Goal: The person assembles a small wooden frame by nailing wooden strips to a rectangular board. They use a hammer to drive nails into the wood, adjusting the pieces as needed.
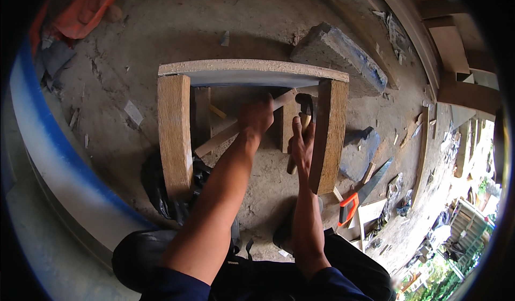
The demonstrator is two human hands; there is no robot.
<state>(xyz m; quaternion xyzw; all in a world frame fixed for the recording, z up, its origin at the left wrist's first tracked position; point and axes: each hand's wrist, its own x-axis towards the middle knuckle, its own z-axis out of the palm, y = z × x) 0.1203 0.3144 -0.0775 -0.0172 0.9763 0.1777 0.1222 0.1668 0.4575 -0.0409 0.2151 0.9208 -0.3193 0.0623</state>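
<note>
Inside a wooden frame [252, 66] of thick posts and a top board, both my hands are at work. My left hand [256, 116] is closed around a wooden strip [220, 140], which slants from lower left up to the right. My right hand [303, 148] grips a hammer [304, 120] by its wooden handle, close to the right post [328, 140]. The hammer's dark head points up, beside the upper end of the strip. My palms hide part of the strip and of the handle.
A handsaw [351, 207] with an orange and black handle lies at the right. Beyond the frame rests a large concrete block [338, 57], with a smaller bluish block [359, 153] nearer. A blue-edged white panel [64, 156] curves along the left. An orange sheet [86, 9] lies far left.
</note>
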